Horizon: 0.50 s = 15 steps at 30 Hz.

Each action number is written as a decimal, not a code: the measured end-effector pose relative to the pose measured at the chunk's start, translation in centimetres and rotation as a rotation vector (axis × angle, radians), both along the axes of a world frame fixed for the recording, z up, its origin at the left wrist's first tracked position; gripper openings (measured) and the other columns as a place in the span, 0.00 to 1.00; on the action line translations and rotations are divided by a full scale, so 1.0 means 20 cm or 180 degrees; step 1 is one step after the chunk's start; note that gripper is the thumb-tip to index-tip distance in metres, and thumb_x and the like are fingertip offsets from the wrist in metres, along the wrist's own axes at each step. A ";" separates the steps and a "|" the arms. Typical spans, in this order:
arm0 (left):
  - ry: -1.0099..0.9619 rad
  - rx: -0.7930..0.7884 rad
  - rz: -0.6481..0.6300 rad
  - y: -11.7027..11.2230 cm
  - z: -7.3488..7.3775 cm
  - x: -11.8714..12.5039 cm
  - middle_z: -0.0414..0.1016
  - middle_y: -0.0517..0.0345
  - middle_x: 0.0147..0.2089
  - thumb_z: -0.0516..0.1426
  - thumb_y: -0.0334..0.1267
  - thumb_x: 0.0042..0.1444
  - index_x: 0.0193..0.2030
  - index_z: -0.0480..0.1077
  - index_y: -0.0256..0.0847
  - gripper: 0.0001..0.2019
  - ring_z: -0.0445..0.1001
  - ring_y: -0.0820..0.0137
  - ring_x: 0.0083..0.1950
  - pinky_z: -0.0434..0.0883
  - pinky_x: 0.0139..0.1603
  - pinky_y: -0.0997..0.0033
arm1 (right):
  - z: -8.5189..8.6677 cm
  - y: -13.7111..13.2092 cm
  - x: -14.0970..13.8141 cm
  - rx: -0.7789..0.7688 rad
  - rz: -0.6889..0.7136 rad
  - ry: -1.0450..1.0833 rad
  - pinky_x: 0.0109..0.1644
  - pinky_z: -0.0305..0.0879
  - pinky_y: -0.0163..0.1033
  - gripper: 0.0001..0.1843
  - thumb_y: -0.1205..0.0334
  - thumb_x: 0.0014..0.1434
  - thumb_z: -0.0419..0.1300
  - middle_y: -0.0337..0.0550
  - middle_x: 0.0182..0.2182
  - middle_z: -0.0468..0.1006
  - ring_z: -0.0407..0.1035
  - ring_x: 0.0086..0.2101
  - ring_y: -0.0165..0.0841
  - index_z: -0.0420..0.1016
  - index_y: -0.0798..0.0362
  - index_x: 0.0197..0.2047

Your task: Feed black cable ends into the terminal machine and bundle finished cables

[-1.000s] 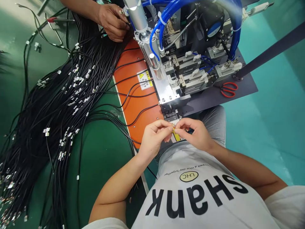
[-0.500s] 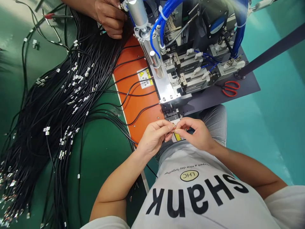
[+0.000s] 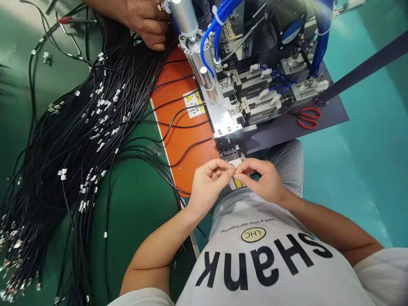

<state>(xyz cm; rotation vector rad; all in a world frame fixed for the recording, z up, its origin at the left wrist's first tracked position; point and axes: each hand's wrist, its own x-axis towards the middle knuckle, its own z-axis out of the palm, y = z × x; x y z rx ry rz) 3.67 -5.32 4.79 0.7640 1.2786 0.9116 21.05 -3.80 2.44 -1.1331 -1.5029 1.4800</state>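
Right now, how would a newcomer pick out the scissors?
Start at the metal machine with blue hoses on the dark grey base plate. On that plate's right end lie the red-handled scissors, the only red tool there, apart from both hands.

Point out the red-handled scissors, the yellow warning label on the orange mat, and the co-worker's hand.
Red-handled scissors (image 3: 307, 117), head view, on the handle loops.
Yellow warning label (image 3: 194, 105), head view, on its middle.
Co-worker's hand (image 3: 146, 23), head view, on the back of the hand.

left hand (image 3: 207, 183) and right hand (image 3: 263, 178) pinch a tiny part (image 3: 233, 170) together, near the machine (image 3: 229, 114) | black cables (image 3: 79, 140) heaped left | co-worker's hand (image 3: 145, 23) far | red scissors (image 3: 307, 117) right
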 end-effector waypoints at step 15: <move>-0.0271 -0.0132 -0.0068 -0.01 -0.01 0.00 0.71 0.61 0.31 0.66 0.39 0.53 0.34 0.74 0.37 0.09 0.64 0.80 0.27 0.64 0.31 0.77 | 0.06 0.05 0.01 0.0019 -0.0061 -0.0041 0.36 0.66 0.38 0.01 0.66 0.57 0.64 0.39 0.29 0.78 0.69 0.31 0.30 0.77 0.51 0.33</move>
